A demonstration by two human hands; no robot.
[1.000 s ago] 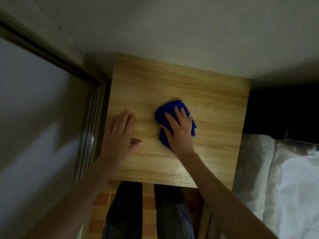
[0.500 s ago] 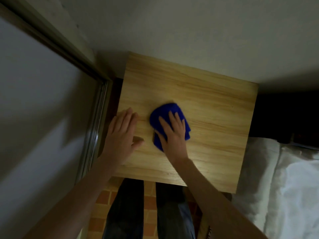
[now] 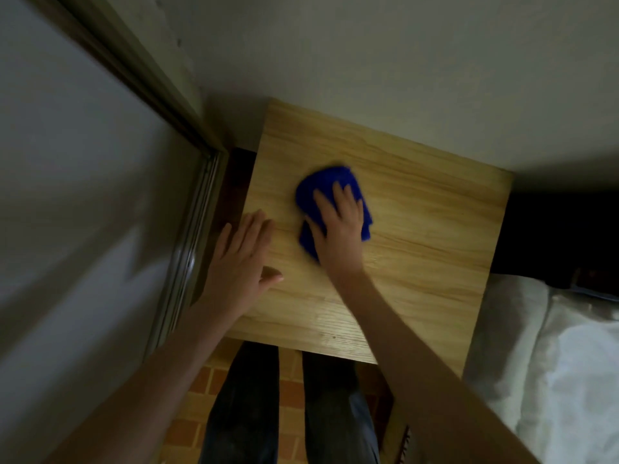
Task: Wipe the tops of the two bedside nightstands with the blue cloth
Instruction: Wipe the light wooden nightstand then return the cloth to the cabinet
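Nearest the camera: the person's legs stand on an orange tiled floor [image 3: 197,385], close against the front edge of one wooden nightstand [image 3: 418,249].

Left hand [image 3: 239,267]: lies flat, fingers extended, palm down at the left edge of the top. It grasps nothing; it appears to brace the body.

Right hand [image 3: 338,226]: pressed palm down on the blue cloth [image 3: 326,185], fingers spread over it. The cloth is pinned flat under the palm rather than clenched in a fist. It sits bunched on the left-centre of the top, touching the wood, and shows slight motion blur.

Right of the nightstand: white bedding [image 3: 552,356], just beside it. Beyond: a pale wall [image 3: 402,61], with a sliding-door frame [image 3: 187,249] at left.

Progress, as a judgement: wiping of this top is under way. The wood shows no visible difference between wiped and unwiped areas, so coverage cannot be told. Far corners and right side likely remain. The second nightstand is not in view; it presumably remains to be done, though that cannot be confirmed.
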